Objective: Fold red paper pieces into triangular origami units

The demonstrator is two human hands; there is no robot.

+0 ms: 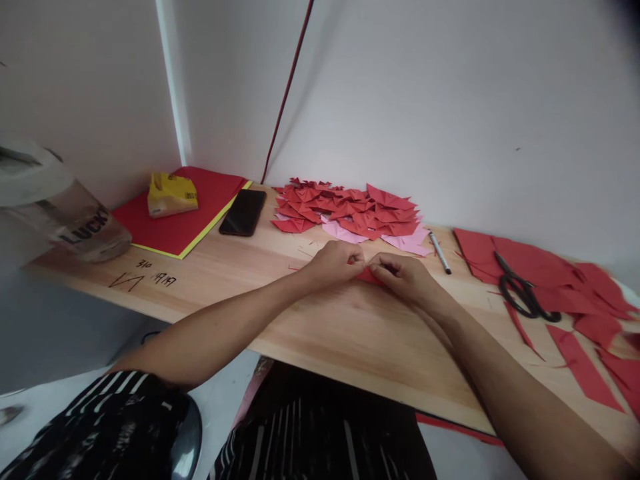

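Between my two hands is a small piece of red paper [369,275], mostly covered by my fingers. My left hand [336,263] pinches its left side, and my right hand [403,277] pinches its right side, with the fingertips almost meeting. Both hands are low over the wooden table [320,327]. Just beyond them lies a heap of folded red paper pieces [350,207], with some pink folded pieces [343,230] among them along the near edge. How the held paper is folded cannot be made out.
To the right are a marker pen [440,253], black-handled scissors [523,293], red paper sheets [555,267] and red scraps [583,367]. On the left stand a phone [243,213], red and yellow sheets [205,217] under a yellow packet [173,195], and a clear bottle [75,227]. A wall rises behind.
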